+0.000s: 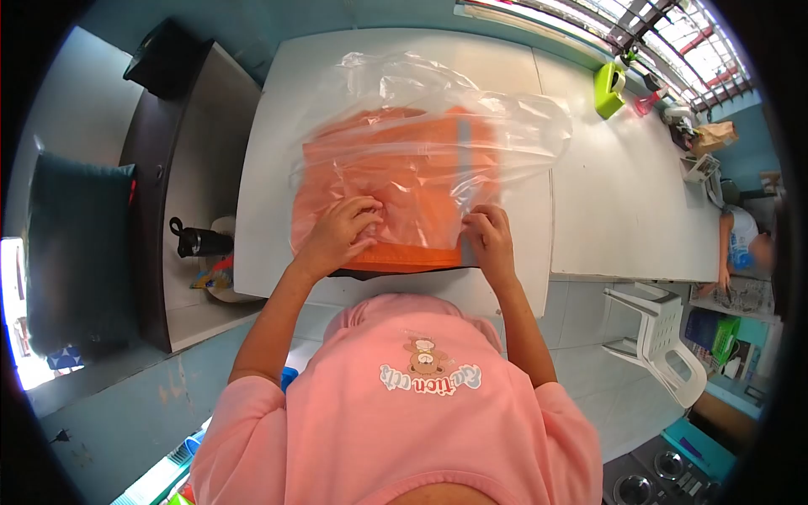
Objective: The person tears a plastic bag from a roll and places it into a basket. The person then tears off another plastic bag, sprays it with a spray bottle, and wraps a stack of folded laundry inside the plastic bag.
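A folded orange garment (379, 181) with a grey stripe along its right side lies flat on the white table (265, 210). Over and around it is a clear plastic bag (522, 126), its loose, wrinkled end spread toward the far side and to the right. My left hand (347, 225) rests on the near left part, fingers curled and closed on the plastic. At the near right corner, by the grey stripe, my right hand (490, 236) pinches the bag's edge. A strip of orange and a dark edge show at the near border.
To the left stands a shelf unit (198, 139) with a black bottle (202, 242) inside. A lime-green holder (608, 91) stands at the back right under the barred window. On the right are a white plastic chair (661, 337) and another person (741, 240).
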Demonstrator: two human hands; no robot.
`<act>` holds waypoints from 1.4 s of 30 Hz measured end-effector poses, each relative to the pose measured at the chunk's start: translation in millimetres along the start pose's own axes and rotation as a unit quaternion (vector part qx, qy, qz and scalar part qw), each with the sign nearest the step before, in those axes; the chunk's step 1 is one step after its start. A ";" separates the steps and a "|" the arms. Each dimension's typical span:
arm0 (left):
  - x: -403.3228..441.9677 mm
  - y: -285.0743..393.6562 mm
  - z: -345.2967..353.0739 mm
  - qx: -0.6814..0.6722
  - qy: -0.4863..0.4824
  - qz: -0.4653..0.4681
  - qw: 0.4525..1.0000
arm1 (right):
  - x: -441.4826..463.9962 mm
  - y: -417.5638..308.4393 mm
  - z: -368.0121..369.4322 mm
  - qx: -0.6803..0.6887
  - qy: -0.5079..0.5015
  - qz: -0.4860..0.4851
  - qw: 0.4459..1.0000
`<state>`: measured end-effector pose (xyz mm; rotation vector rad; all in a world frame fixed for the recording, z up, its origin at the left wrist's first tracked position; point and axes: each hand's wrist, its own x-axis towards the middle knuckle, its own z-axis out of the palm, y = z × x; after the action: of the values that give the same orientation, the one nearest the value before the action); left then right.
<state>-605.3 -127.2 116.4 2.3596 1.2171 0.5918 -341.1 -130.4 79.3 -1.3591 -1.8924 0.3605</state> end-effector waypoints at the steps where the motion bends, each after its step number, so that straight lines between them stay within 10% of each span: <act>1: -1.2 -1.5 1.8 -0.001 -0.001 0.004 1.000 | -0.3 6.6 -4.8 0.031 -0.023 -0.013 0.999; 11: 1.8 6.6 -10.5 -0.030 0.067 -0.027 0.997 | -4.0 26.3 -74.7 0.064 -0.189 0.146 0.969; 15: 7.9 15.2 -13.6 -0.001 0.063 0.003 0.998 | 17.2 -14.2 -78.1 0.133 -0.023 0.226 0.965; 23: 12.8 25.1 -24.1 0.040 0.097 0.027 0.994 | 40.1 -66.4 -4.5 0.010 -0.161 -0.121 0.979; 27: -3.4 65.6 -28.3 0.098 0.242 0.063 0.963 | 47.6 -65.8 16.3 0.172 -0.162 0.014 0.972; 30: -29.4 68.1 1.1 -0.082 0.144 0.134 0.977 | 54.7 -67.0 16.2 0.198 -0.207 0.070 0.955; 32: -30.8 66.1 20.7 -0.234 0.027 -0.153 0.960 | 53.8 -63.5 19.5 0.237 -0.234 0.083 0.939; 35: -23.8 37.6 48.2 -0.453 0.222 -0.243 0.829 | 54.3 -69.6 17.1 0.277 -0.282 0.119 0.911; 40: -20.0 13.5 40.7 -0.499 0.136 -0.263 0.814 | 53.7 -71.1 17.7 0.312 -0.332 0.181 0.871; 42: -14.5 9.3 43.6 -0.567 0.168 -0.267 0.761 | 48.2 -58.9 27.6 0.568 -0.246 0.178 0.765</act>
<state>-583.1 -151.5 83.0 0.8595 1.0879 1.1408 -407.8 -104.7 117.3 -0.7314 -1.2379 1.8548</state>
